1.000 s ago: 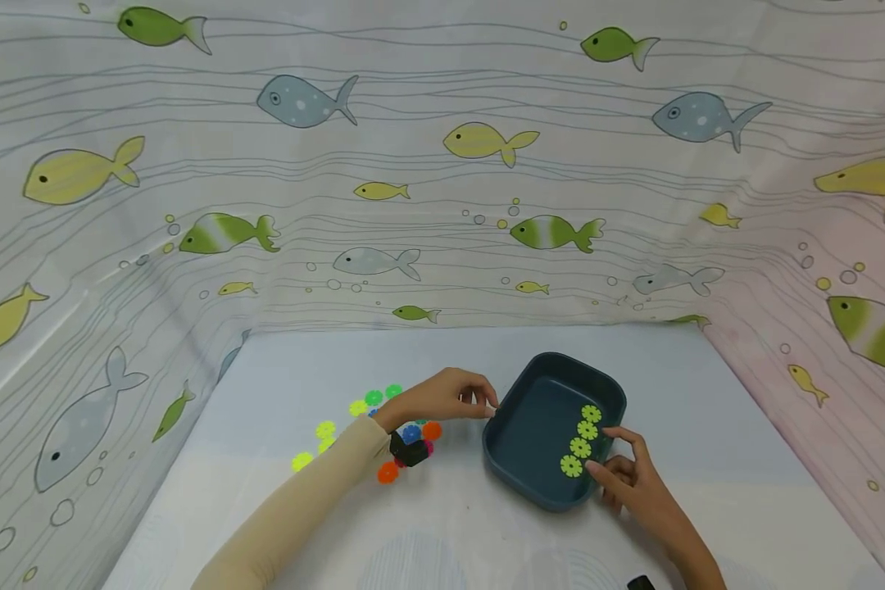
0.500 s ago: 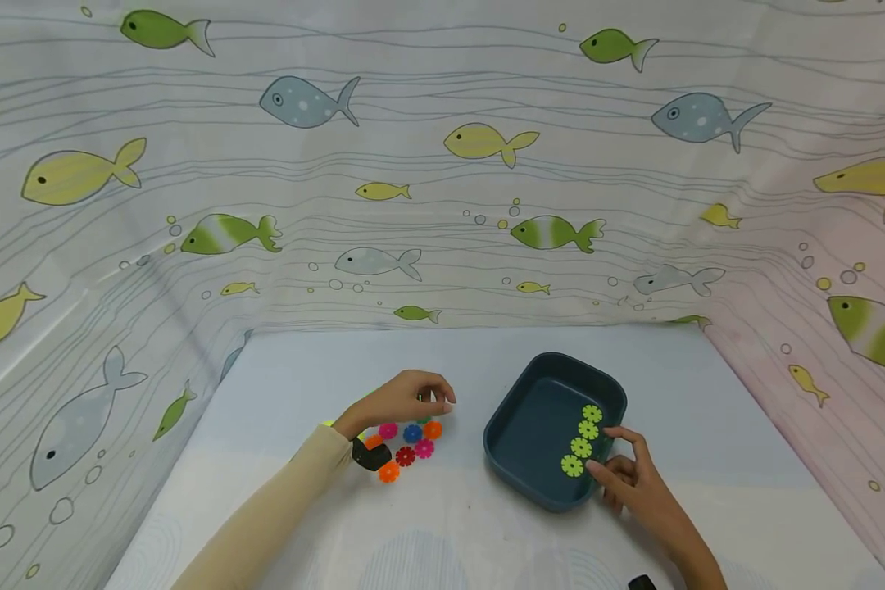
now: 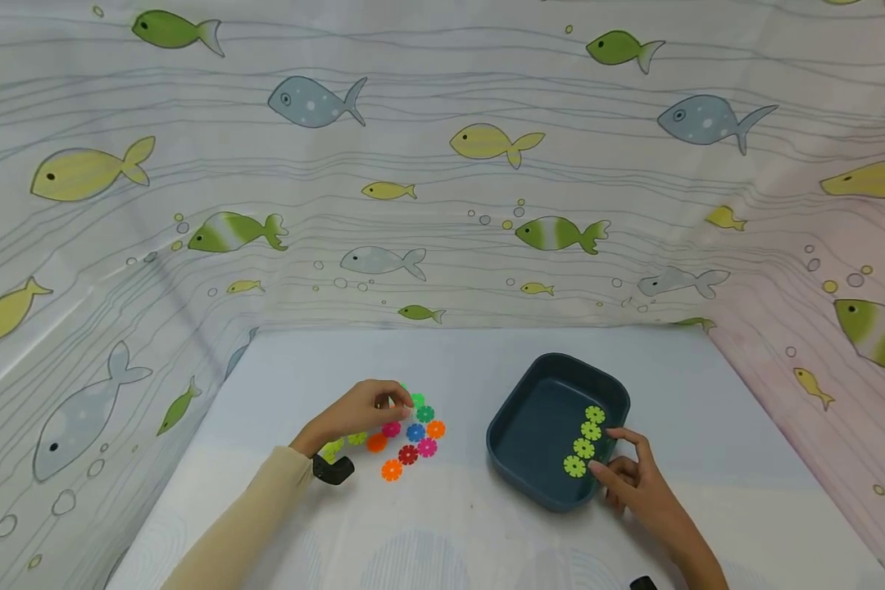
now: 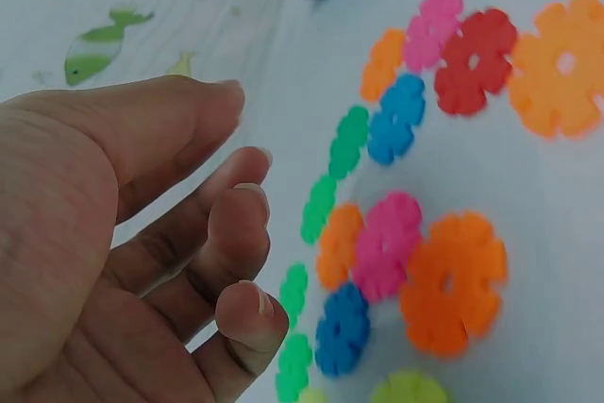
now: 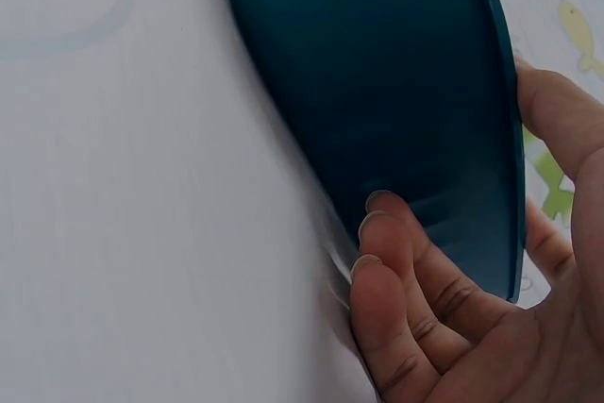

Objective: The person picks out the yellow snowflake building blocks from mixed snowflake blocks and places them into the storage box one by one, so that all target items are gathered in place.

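My left hand [image 3: 365, 407] hovers over a group of colourful flower-shaped plastic discs. In the left wrist view its thumb and fingers [image 4: 241, 233] are loosely bent, apart, with nothing between them. Near the hand lie an orange disc [image 3: 392, 470], a red disc [image 3: 408, 455], a blue disc [image 3: 416, 433] and a dark green disc [image 3: 424, 414]; others are partly hidden beneath it. My right hand [image 3: 637, 483] grips the right side of a dark blue tray [image 3: 531, 434], fingers against its outer wall and thumb at the rim. Several yellow-green discs [image 3: 583, 448] lie inside in a line along that side.
The white table [image 3: 457, 524] stretches between the disc group and the tray. A fish-printed curtain [image 3: 442, 205] encloses the back and both sides. A black strap device [image 3: 333, 469] sits on the left wrist.
My left hand has moved leftward from the tray's left edge to above the coloured discs. The right hand has stayed at the tray, which has barely shifted in view.
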The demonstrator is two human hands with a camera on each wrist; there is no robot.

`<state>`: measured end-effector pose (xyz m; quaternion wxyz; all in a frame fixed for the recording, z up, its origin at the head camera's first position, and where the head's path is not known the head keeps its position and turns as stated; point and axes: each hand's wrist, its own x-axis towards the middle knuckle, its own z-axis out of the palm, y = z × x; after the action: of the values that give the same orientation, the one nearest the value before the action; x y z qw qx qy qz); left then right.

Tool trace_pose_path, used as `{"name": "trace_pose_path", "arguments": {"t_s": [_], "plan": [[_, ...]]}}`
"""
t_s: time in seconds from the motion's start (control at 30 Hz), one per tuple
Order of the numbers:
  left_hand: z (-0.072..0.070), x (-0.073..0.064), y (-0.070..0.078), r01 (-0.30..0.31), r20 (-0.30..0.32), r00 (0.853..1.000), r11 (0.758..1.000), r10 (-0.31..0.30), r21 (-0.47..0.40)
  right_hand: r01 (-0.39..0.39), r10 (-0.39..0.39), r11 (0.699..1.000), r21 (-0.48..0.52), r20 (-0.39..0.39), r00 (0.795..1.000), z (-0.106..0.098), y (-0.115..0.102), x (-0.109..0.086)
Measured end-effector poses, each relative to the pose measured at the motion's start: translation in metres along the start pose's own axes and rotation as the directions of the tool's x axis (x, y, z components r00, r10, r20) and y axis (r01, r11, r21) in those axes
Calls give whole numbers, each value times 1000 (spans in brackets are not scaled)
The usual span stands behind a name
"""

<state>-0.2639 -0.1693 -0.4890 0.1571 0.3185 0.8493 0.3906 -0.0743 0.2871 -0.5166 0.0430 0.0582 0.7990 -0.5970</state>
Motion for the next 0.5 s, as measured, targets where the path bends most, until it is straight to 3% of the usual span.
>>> {"name": "trace_pose_path", "arguments": {"t_s": [0.27,0.5], "plan": [[-15,-27,-17,47,-32,998,999,-46,19,-1,1,1000,-1,-3,1000,0,0,1],[-26,-46,-26,132,-99,987,991,-129,22,-9,9,1000,-2,-2,1000,0,0,2]]}}
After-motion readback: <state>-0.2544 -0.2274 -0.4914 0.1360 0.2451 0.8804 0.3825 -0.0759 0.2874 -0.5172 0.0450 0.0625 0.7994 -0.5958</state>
